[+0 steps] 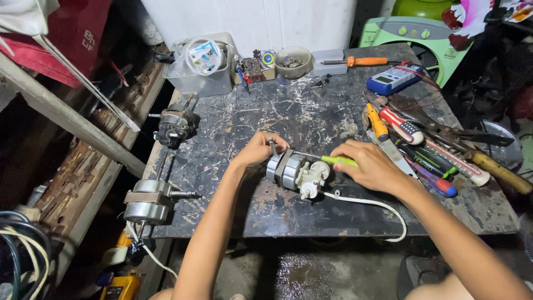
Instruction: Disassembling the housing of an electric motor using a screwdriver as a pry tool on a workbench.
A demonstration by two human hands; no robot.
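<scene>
A small fan motor (pixel 291 169) with a silver body and a cream gear housing lies on its side in the middle of the dark marbled worktop (pixel 288 111). My left hand (pixel 260 150) grips the motor's shaft end at its left. My right hand (pixel 371 165) holds a screwdriver with a light green handle (pixel 340 161), its thin shank running left across the motor's top. A white cable (pixel 377 206) leaves the motor and loops to the right along the table's front edge.
Two more fan motors sit at the table's left edge, one (pixel 175 125) farther back and one (pixel 151 201) nearer. Screwdrivers and pliers (pixel 427 150) pile on the right. At the back are a multimeter (pixel 394 79), a clear plastic box (pixel 201 64), a small bowl (pixel 293 61) and an orange-handled tool (pixel 361 61).
</scene>
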